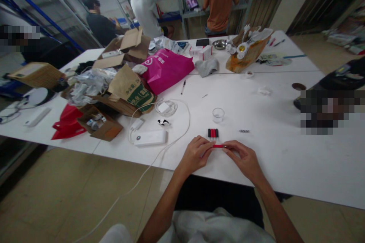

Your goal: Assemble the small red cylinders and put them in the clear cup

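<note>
My left hand (pixel 199 154) pinches one end of a slim red rod-like piece (pixel 218 146), held level just above the table's front part. My right hand (pixel 242 158) is closed at the other end, where a small metallic bit shows between the fingertips. Just beyond my hands lies a short row of red and black cylinders (pixel 213 133) with pale tips, side by side. To their right is a small dark, spiral-patterned strip of bits (pixel 244 131). Behind the row stands a clear round cup (pixel 218 114).
On the left, a white power bank (pixel 150 138) lies by a looped white cable (pixel 182 133) that hangs over the edge. Cardboard boxes, a paper bag (pixel 132 89) and a pink bag (pixel 168 69) fill the left back. A dark backpack (pixel 339 79) sits right. Several people are behind.
</note>
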The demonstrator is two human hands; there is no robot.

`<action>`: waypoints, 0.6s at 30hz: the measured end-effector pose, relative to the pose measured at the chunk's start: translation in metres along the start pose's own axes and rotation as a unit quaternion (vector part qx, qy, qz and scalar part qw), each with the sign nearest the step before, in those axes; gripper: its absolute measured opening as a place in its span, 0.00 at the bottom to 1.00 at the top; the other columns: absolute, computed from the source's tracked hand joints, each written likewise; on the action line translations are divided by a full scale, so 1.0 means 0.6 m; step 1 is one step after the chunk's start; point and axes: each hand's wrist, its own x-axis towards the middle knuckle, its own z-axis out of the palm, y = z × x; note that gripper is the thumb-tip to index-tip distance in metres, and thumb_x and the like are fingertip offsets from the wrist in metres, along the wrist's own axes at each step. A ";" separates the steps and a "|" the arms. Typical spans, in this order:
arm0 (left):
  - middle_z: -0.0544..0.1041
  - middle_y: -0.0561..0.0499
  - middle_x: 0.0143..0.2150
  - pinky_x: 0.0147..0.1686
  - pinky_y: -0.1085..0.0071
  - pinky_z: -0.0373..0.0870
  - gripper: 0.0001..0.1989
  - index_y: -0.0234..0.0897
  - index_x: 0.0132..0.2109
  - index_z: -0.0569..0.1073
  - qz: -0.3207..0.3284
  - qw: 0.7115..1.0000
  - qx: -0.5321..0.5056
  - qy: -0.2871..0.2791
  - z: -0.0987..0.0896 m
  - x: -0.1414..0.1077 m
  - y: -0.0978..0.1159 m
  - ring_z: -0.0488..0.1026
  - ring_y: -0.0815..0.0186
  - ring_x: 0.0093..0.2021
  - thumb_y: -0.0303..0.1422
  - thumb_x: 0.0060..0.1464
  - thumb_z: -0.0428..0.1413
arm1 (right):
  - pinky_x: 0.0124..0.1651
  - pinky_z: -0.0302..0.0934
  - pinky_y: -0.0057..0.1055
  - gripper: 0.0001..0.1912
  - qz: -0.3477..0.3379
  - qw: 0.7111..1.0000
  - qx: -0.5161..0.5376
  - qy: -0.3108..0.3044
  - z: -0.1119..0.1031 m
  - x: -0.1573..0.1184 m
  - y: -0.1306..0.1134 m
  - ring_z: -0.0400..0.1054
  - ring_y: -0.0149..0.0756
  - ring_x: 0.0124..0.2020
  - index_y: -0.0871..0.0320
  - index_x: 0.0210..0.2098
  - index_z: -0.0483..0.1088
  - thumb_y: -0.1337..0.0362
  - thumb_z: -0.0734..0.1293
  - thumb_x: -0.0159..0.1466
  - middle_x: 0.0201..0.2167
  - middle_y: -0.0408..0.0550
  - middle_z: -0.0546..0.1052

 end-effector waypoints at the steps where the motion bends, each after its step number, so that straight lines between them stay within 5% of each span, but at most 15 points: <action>1: 0.82 0.42 0.45 0.43 0.60 0.78 0.17 0.38 0.63 0.79 0.001 1.000 0.000 0.001 0.000 0.000 0.000 0.76 0.59 0.44 0.26 0.70 0.59 | 0.53 0.78 0.43 0.12 0.003 1.000 0.002 0.000 0.000 0.000 0.000 0.82 0.46 0.45 0.51 0.47 0.83 0.52 0.76 0.70 0.45 0.50 0.86; 18: 0.82 0.44 0.45 0.43 0.62 0.78 0.19 0.42 0.64 0.79 0.007 1.000 0.010 0.009 0.004 -0.003 -0.006 0.76 0.60 0.45 0.25 0.70 0.60 | 0.51 0.76 0.41 0.10 0.003 1.000 -0.008 -0.006 -0.001 0.000 0.002 0.80 0.45 0.44 0.52 0.45 0.82 0.53 0.75 0.70 0.42 0.49 0.84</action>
